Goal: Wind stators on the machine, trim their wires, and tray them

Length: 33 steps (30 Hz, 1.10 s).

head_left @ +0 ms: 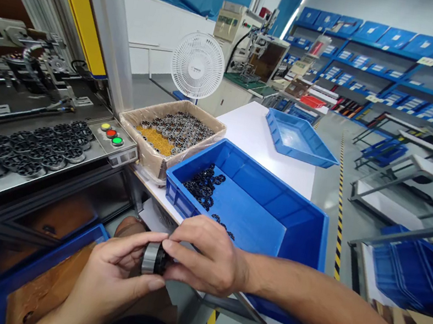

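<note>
Together, the left hand (112, 278) and right hand (208, 258) pinch a small round metal part (152, 258) between their fingertips. Just behind them, a blue bin (306, 222) holds black rings (204, 185).

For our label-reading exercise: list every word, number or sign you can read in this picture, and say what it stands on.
No text can be read for certain.
fan: hub logo, too small.
shelf bins: white labels, blurred.
button panel: markings too small.
ring part: no marking shows.
</note>
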Motion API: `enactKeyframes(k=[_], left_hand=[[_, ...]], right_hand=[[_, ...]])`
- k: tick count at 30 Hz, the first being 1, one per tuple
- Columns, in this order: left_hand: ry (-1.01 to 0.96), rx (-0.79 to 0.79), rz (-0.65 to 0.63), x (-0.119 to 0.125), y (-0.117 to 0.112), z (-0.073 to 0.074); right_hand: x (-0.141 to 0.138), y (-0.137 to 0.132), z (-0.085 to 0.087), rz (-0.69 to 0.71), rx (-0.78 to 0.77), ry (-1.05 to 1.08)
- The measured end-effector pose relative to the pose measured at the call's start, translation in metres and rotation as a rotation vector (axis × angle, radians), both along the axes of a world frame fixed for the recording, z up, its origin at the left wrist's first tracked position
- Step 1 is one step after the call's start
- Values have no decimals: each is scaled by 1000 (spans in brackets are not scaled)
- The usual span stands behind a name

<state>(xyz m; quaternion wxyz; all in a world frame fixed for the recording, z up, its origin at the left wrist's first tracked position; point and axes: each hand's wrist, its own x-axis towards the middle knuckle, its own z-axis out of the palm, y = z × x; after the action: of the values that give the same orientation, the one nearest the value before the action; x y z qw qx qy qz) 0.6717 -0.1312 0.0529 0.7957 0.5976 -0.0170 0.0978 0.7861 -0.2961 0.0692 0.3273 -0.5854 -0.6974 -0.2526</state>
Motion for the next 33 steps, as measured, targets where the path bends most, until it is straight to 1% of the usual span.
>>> enactKeyframes(k=[6,9,11,14,16,17,18,19,20,23,24,25,27,29,31,33], left_hand=[[41,5,-78,-3,0,-6],[33,67,-80,-5,1,-12],[23,194,-55,-9,1,-17],[16,442,-45,-16,1,-22],[-15,575,-36,-21,6,-21],[-29,634,-5,-22,12,-21],[-33,701,54,-23,22,-20],[-26,784,144,-24,35,-19],[-11,889,270,-25,52,-18],[50,1250,735,-30,119,-19],[82,1305,837,-32,143,-19],[111,1342,905,-33,165,-20],[153,1416,974,-33,203,-23],[179,1496,982,-30,227,-24],[193,1571,950,-27,238,-24],[200,1632,900,-24,242,-24]], right_hand=[[-2,-1,-1,-3,22,-66],[-3,-1,-1,-21,19,-135],[-4,-2,0,-33,7,-167],[-5,-3,1,-53,-34,-167],[-5,-5,-1,-75,-77,-132],[-4,-6,-2,-93,-96,-115],[-2,-7,-3,-115,-114,-102],[0,-7,-5,-138,-129,-93],[1,-8,-6,-158,-136,-87],[5,-8,-9,-182,-144,-73],[6,-8,-9,-183,-141,-78],[7,-8,-10,-184,-135,-87],[7,-8,-10,-195,-129,-115],[7,-7,-11,-213,-121,-141],[8,-7,-12,-224,-117,-160],[10,-6,-11,-236,-113,-172]])
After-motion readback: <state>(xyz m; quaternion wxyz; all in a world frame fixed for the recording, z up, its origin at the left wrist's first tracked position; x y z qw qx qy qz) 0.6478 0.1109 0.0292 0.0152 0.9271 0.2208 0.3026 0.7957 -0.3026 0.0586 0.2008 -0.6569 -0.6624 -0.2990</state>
